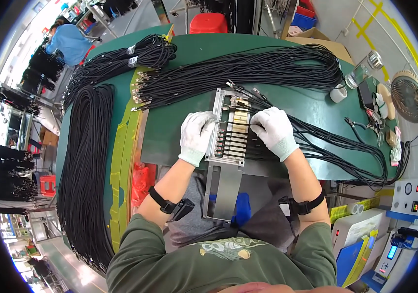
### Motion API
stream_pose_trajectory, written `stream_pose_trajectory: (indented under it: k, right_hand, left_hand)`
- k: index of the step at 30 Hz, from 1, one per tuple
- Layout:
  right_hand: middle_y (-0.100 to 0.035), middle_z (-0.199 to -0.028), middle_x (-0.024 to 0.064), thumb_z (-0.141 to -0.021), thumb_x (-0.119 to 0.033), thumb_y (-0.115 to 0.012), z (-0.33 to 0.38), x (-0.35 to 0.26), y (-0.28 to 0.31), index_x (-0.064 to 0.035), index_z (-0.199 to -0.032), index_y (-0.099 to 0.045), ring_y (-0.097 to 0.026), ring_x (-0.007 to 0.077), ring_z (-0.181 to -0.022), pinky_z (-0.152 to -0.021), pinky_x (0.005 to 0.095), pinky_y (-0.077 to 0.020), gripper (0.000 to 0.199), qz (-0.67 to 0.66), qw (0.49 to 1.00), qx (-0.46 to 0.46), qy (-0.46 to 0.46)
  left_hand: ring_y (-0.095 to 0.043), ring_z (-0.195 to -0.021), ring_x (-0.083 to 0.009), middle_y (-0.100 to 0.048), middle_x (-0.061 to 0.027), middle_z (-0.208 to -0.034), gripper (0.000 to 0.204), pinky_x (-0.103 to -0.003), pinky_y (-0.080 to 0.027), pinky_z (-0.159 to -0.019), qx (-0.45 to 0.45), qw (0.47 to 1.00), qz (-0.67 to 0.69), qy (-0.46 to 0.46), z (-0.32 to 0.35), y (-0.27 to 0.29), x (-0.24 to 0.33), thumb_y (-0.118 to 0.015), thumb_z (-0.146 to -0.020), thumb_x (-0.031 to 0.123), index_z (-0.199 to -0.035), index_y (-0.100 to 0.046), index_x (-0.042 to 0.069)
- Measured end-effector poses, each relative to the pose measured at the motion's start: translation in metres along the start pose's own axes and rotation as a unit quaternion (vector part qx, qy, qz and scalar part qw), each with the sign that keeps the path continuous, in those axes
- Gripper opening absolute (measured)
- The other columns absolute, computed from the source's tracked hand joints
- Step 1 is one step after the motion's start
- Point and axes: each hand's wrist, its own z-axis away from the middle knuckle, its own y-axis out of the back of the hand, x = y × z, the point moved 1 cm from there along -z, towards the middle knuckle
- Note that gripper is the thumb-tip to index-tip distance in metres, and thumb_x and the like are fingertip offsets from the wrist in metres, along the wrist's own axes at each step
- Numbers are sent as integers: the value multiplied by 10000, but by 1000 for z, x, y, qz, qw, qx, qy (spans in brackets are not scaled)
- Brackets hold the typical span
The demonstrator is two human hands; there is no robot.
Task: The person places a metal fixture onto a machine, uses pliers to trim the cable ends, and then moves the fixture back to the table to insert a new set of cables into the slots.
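A metal fixture [229, 155] with parallel slots lies in front of me, and several black cables rest across it with their connector ends toward its left side. At its left edge, my white-gloved left hand [198, 133] is closed in a pinch near a cable end; the fingertips partly hide what they hold. My right hand [273, 130], also gloved, pinches a black cable [242, 125] just beyond the fixture's right edge. Loose cables [345, 144] run from under and beside my right hand toward the right. A few connector ends [236, 86] stick out past the fixture's far end.
Cable bundles lie at the far side [248, 68], the left [87, 166] and the far left [116, 61] of the green table [165, 141]. To the right are a fan [408, 96], a glass bottle [364, 70], a white cup [338, 94] and pliers [355, 128]. A person [68, 43] sits far left.
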Motion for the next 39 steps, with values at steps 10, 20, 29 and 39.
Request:
stream_pose_trajectory:
  k: [10, 20, 29, 39]
  right_hand:
    - [-645, -808, 3, -723, -127, -740, -1, -6, 4, -135, -822, -645, -587, 250, -897, -792, 371, -437, 138, 10, 999, -20, 39]
    - [-607, -663, 119, -663, -157, -653, -1, -4, -5, -103, -643, -616, -614, 337, -684, -605, 464, -490, 69, 106, 994, 23, 27]
    - [-623, -788, 18, -737, -313, -692, -17, 20, -26, -167, -746, -686, -581, 231, -878, -759, 372, -440, 146, 173, 975, 92, -103]
    - [-631, -740, -5, -790, -260, -638, -11, 21, -16, -204, -742, -694, -607, 212, -844, -729, 363, -419, 93, 236, 956, 14, -176]
  left_hand:
    - [-635, -1011, -294, -705, -110, -1046, 151, -394, -468, -947, 8, 1000, -9, 17, 4, 2, 1, -628, -888, 137, -979, -709, 49]
    - [-456, -1247, -461, -519, -270, -1363, 352, -513, -344, -1083, -95, 985, -117, -83, 1, -19, 24, -769, -743, 288, -1066, -759, 150]
    - [-418, -1287, -454, -468, -203, -1455, 279, -510, -328, -1099, -167, 966, -133, -144, -9, -17, 13, -705, -802, 134, -1075, -756, 105]
    - [-416, -1318, -411, -487, -183, -1446, 211, -486, -313, -1117, -154, 976, -116, -101, 1, -18, 16, -636, -915, 170, -1055, -747, 60]
